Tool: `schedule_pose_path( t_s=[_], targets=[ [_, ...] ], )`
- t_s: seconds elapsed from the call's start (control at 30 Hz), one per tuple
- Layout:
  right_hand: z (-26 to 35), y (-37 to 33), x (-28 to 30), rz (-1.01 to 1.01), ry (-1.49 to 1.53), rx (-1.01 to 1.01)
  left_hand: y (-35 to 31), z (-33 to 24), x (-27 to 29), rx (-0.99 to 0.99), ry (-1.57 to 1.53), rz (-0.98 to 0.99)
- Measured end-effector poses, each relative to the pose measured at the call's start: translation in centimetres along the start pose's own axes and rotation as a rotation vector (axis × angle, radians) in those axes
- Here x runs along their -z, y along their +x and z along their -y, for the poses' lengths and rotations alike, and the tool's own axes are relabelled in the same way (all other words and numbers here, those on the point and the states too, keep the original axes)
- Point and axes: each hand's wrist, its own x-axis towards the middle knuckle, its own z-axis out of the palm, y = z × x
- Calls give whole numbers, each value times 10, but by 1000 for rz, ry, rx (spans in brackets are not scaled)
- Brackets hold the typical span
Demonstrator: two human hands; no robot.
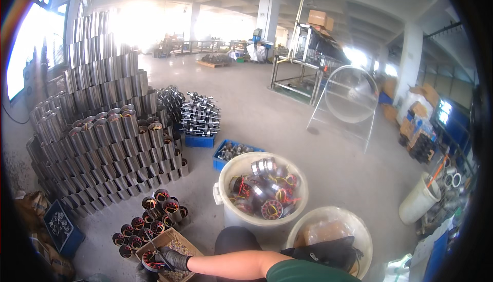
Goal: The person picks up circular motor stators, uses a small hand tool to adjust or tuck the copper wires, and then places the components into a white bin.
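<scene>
My right hand point(174, 258), in a dark grey glove, is closed round a thin dark tool point(151, 240) with a long shaft; its exact kind is hard to make out. Directly beside it, a motor stator point(152, 261) with red-edged slots and coloured wires sits tilted at the near corner of a wooden box point(190, 246). Dark-gloved too, my left hand point(146, 273) grips the stator's near side at the lower edge, its fingers mostly hidden. Loose small bits fill the box. Just beyond stand several more wound stators in metal sleeves point(149, 223).
Tall stacks of metal cylinders point(110, 128) rise at the left. A white tub of stators point(226, 179) and a second tub point(367, 241) holding a black bag stand right of my knee. Blue crates point(200, 142) with rotors and a round fan point(351, 94) are farther off.
</scene>
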Motion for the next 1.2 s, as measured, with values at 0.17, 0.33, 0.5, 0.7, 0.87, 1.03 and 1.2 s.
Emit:
schedule_pose_path(
  t_s=[0.17, 0.33, 0.5, 0.7, 0.87, 1.03, 1.2],
  targets=[
    [-59, 37, 2, 304, 728, -13, 19, 36, 36, -402, 356, -27],
    [-70, 39, 16, 446, 787, -98, 6, 12, 21, -542, 560, 7],
    [-85, 40, 12, 60, -649, 593, 8, 9, 18, -429, 320, 20],
    [-111, 66, 7, -28, -616, 624, 2, -4, -3, -471, 263, -7],
    [-140, 86, -1, -133, -643, 797, -21, -13, 2, 11, -118, 51],
    [-158, 94, 16, -38, -665, 698, 3, -7, -10, -62, -124, 60],
    [-31, 49, -22, 51, -1011, 542, -2, -3, -4, -164, -39, 0]
  ],
)
